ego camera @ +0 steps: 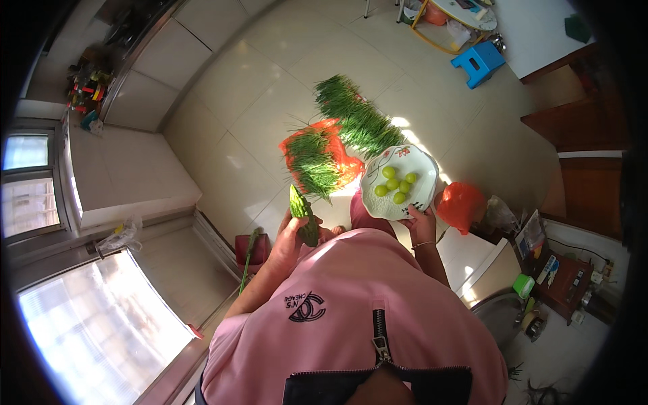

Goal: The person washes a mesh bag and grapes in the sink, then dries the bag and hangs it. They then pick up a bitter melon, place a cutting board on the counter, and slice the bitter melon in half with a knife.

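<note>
A bumpy green bitter melon (304,217) stands nearly upright in my left hand (291,234), its paler tip pointing away from me. My right hand (421,223) grips the near rim of a white scalloped plate (372,195) with a red flower pattern. Several green grapes (392,184) lie on that plate. Beyond my hands, a bunch of thin green leafy stalks (315,159), perhaps chives, rests on an orange-red plastic bag (349,164) on the floor. A longer row of the same greens (357,114) stretches out behind it.
A blue plastic stool (478,63) stands at the far right, near a small round-topped table (473,14). Right of the plate is a red plastic bag (460,205). A dustpan (251,253) and broom lie left of me. White cabinets (167,55) line the left wall.
</note>
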A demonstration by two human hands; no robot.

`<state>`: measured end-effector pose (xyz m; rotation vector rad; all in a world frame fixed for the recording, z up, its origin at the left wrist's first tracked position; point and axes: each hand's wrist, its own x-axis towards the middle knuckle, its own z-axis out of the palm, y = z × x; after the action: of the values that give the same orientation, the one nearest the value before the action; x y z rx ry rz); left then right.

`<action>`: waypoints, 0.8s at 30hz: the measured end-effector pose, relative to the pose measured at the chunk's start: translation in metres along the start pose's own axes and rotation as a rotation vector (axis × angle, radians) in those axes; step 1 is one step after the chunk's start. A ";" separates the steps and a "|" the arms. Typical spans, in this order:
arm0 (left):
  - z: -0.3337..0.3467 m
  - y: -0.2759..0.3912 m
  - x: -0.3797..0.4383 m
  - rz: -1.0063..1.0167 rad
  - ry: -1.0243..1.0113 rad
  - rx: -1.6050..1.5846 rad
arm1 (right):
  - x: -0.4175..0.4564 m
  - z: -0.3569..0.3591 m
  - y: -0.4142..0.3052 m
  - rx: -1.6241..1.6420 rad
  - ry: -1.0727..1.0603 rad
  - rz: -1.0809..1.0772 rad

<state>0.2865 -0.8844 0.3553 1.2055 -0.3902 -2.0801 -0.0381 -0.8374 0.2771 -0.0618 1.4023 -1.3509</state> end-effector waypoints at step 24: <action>0.061 0.186 0.205 0.262 0.172 -0.199 | 0.252 0.251 -0.142 -0.351 -0.361 0.108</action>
<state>0.2444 -1.1649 0.3608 1.1381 -0.2398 -1.7341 -0.0419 -1.2202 0.2895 -0.4352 1.2961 -0.9363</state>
